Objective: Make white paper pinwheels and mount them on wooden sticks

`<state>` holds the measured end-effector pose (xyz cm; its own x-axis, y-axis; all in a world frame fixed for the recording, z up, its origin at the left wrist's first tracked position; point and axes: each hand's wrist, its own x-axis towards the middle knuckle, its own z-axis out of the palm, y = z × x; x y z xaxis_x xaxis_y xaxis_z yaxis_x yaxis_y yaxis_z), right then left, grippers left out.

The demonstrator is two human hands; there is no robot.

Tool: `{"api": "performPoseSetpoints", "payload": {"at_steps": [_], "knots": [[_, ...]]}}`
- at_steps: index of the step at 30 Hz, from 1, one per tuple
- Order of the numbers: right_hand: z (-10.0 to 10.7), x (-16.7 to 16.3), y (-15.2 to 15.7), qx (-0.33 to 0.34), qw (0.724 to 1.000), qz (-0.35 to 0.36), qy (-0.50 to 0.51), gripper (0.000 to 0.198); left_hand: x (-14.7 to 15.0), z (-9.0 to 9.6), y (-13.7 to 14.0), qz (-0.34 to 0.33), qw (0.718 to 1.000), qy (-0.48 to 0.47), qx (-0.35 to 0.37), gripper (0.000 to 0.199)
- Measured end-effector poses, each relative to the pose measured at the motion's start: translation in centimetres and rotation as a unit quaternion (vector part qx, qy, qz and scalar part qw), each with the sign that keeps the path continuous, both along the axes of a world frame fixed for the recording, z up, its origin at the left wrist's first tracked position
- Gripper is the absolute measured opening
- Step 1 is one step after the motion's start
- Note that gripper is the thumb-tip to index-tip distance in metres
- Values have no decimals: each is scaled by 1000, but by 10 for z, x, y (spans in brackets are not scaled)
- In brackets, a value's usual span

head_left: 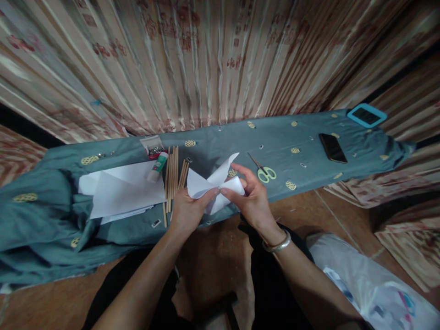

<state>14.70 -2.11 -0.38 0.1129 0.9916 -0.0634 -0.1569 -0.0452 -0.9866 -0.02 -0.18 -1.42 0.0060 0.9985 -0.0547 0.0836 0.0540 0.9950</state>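
Observation:
A white paper pinwheel (215, 181) is held up over the front edge of the cloth-covered table, its flaps curling in toward the centre. My left hand (188, 206) grips it from the left, the thumb pressed near the middle. From the right, my right hand (256, 201) pinches the centre with its thumb, and its index finger is raised beside the upper flap. The fingers behind the paper are partly hidden. Just left of the pinwheel lie several thin wooden sticks (173, 172). Green-handled scissors (263, 169) rest to the right of my right hand.
White paper sheets (129, 190) lie at left with a glue stick (158, 167) on them. Behind is an open packet of small metal pieces (153, 146). A phone (332, 147) and a blue-framed device (367, 114) sit at right. A plastic bag (371, 279) is on the floor.

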Motion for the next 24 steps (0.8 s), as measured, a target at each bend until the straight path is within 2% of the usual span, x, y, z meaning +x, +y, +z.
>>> {"api": "performPoseSetpoints", "payload": {"at_steps": [13, 24], "knots": [[0, -1, 0, 7, 1000, -5, -9, 61, 0, 0, 2, 13, 999, 30, 4, 21], [1, -1, 2, 4, 1000, -9, -2, 58, 4, 0, 4, 27, 1000, -2, -10, 26]]}}
